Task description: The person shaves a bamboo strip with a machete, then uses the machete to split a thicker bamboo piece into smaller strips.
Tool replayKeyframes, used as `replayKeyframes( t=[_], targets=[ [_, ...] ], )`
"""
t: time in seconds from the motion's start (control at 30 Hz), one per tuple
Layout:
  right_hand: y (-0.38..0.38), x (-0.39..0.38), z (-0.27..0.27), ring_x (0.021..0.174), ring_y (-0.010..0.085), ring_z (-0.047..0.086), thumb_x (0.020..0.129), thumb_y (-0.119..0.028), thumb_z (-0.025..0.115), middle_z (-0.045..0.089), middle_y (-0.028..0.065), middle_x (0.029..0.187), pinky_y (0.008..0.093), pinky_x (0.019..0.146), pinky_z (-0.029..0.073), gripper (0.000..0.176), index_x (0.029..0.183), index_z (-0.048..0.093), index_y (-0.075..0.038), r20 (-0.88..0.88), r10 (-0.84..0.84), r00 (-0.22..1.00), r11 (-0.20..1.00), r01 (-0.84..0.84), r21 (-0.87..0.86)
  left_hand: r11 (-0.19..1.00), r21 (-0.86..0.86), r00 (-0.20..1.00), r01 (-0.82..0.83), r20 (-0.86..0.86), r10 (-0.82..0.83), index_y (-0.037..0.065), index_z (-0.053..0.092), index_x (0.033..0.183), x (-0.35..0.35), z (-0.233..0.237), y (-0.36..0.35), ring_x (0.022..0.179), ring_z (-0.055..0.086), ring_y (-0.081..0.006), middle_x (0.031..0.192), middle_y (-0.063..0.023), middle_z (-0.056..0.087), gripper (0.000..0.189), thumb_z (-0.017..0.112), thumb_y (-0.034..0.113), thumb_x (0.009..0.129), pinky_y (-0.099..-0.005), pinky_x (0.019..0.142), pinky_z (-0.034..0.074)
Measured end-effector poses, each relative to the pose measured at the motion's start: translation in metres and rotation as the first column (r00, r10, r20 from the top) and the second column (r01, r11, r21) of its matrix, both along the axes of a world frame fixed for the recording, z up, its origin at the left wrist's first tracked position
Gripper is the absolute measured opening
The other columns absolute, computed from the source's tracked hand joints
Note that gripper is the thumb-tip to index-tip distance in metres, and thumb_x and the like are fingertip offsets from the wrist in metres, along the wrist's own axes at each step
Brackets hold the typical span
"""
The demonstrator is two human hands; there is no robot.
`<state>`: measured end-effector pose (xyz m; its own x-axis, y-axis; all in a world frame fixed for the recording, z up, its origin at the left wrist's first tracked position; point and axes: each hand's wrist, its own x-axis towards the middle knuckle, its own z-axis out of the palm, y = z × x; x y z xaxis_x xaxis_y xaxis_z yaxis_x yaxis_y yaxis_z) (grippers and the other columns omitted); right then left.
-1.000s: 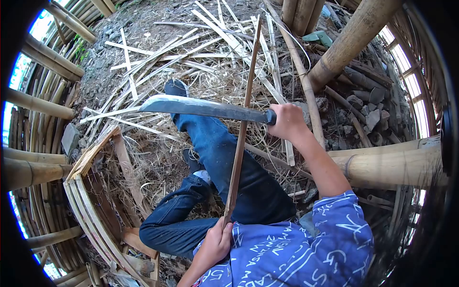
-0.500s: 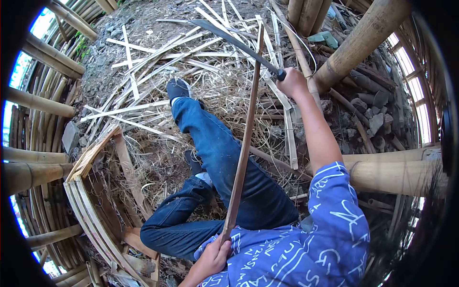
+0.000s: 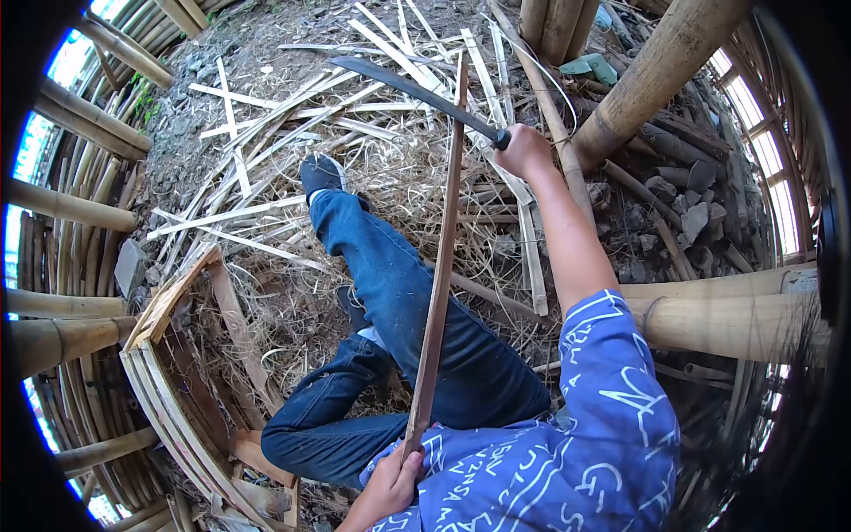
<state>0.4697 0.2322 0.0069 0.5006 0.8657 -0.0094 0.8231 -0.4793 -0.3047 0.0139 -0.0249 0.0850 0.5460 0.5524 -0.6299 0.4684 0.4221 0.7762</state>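
My right hand [image 3: 525,152] is closed round the black handle of a long machete [image 3: 412,89], whose dark blade reaches up and to the left. The blade crosses the upper part of a long brown bamboo strip [image 3: 441,284] and looks to be against it. Low in the view, my left hand [image 3: 394,479] grips the bottom end of that strip near my waist. The strip stands slanted up past my bent leg in blue jeans [image 3: 390,284].
Pale split strips [image 3: 266,124] and curly shavings [image 3: 399,177] cover the ground ahead. A wooden frame [image 3: 168,408] stands at the left. Thick bamboo poles [image 3: 669,71] rise at the right, with broken stones [image 3: 696,217] beside them. Bamboo walls stand on both sides.
My right hand and the machete have shifted slightly left. The strip's upper end has also moved a little left, while my left hand keeps its grip near my waist.
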Motion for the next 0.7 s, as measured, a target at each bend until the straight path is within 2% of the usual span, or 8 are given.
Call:
replayKeyframes(
  t=[0.17,0.2,0.33,0.4,0.5,0.57,0.63,0.7],
  targets=[
    [-0.016,0.000,0.002,0.083,0.0352,0.070,0.077,-0.021,0.061,0.070,0.0195,0.085,0.0439,0.078,0.056,0.019,0.086,0.070,-0.007,-0.011,0.041,0.999,0.993,-0.039,0.109,0.999,-0.050,1.000,-0.022,-0.009,0.021,0.001,0.053,0.100,-0.003,-0.004,-0.002,0.065,0.051,-0.0139,0.072,-0.0053,0.054,0.025,0.040,0.023,0.103,-0.0302,0.062,0.043],
    [-0.023,0.002,-0.001,0.076,0.0369,0.069,0.078,-0.020,0.059,0.069,0.0195,0.078,0.0447,0.073,0.057,0.017,0.082,0.069,-0.006,-0.033,0.080,0.996,0.983,-0.073,0.171,0.996,-0.083,0.999,-0.037,-0.013,0.036,0.001,0.053,0.100,-0.004,-0.003,-0.001,0.066,0.051,-0.0133,0.073,-0.0047,0.053,0.026,0.040,0.023,0.103,-0.0296,0.062,0.043],
    [-0.062,-0.019,-0.006,0.070,0.0383,0.068,0.076,-0.019,0.059,0.068,0.0200,0.073,0.0457,0.072,0.057,0.015,0.079,0.068,-0.007,-0.004,0.165,0.986,0.967,-0.161,0.197,0.995,-0.098,1.000,0.012,-0.003,-0.012,0.002,0.053,0.099,-0.003,-0.002,0.007,0.066,0.050,-0.0126,0.073,-0.0039,0.053,0.025,0.040,0.023,0.103,-0.0290,0.061,0.042],
    [-0.079,-0.028,-0.009,0.072,0.0367,0.069,0.074,-0.018,0.060,0.068,0.0191,0.074,0.0459,0.072,0.057,0.016,0.081,0.069,-0.008,0.002,0.214,0.977,0.962,-0.211,0.172,0.979,-0.183,0.996,-0.087,0.020,0.093,0.002,0.052,0.098,-0.005,-0.003,0.004,0.066,0.050,-0.0128,0.073,-0.0041,0.053,0.025,0.040,0.023,0.103,-0.0293,0.061,0.042],
    [-0.069,-0.014,-0.014,0.077,0.0349,0.070,0.074,-0.019,0.061,0.069,0.0191,0.077,0.0457,0.074,0.057,0.017,0.082,0.069,-0.007,-0.001,0.167,0.986,0.976,-0.165,0.145,0.992,-0.125,1.000,-0.013,-0.015,0.012,0.002,0.053,0.098,-0.008,0.002,0.003,0.066,0.049,-0.0129,0.073,-0.0036,0.052,0.024,0.040,0.023,0.103,-0.0290,0.062,0.042],
    [-0.043,0.009,-0.010,0.083,0.0350,0.069,0.074,-0.022,0.063,0.070,0.0189,0.087,0.0454,0.080,0.056,0.020,0.088,0.072,-0.011,-0.091,0.001,0.996,0.999,-0.006,-0.053,0.994,-0.108,0.999,0.024,-0.029,-0.027,0.002,0.053,0.098,-0.009,0.008,0.004,0.067,0.049,-0.0130,0.073,-0.0035,0.052,0.024,0.041,0.022,0.103,-0.0289,0.063,0.042],
    [-0.028,0.024,-0.004,0.086,0.0347,0.069,0.075,-0.024,0.064,0.071,0.0175,0.092,0.0436,0.082,0.055,0.021,0.090,0.073,-0.012,-0.022,-0.019,1.000,0.998,0.018,-0.054,0.995,-0.081,0.998,0.057,-0.034,-0.060,0.002,0.053,0.098,-0.011,0.007,0.001,0.067,0.049,-0.0131,0.073,-0.0034,0.052,0.024,0.041,0.022,0.103,-0.0289,0.064,0.043],
    [-0.017,0.023,-0.002,0.087,0.0352,0.069,0.074,-0.024,0.064,0.071,0.0175,0.092,0.0434,0.083,0.055,0.021,0.089,0.073,-0.012,-0.002,0.002,1.000,1.000,-0.002,-0.027,0.999,-0.033,1.000,0.000,0.013,0.000,0.002,0.053,0.098,-0.009,-0.003,-0.005,0.068,0.049,-0.0135,0.073,-0.0038,0.052,0.024,0.041,0.022,0.103,-0.0290,0.064,0.043]
  ],
)
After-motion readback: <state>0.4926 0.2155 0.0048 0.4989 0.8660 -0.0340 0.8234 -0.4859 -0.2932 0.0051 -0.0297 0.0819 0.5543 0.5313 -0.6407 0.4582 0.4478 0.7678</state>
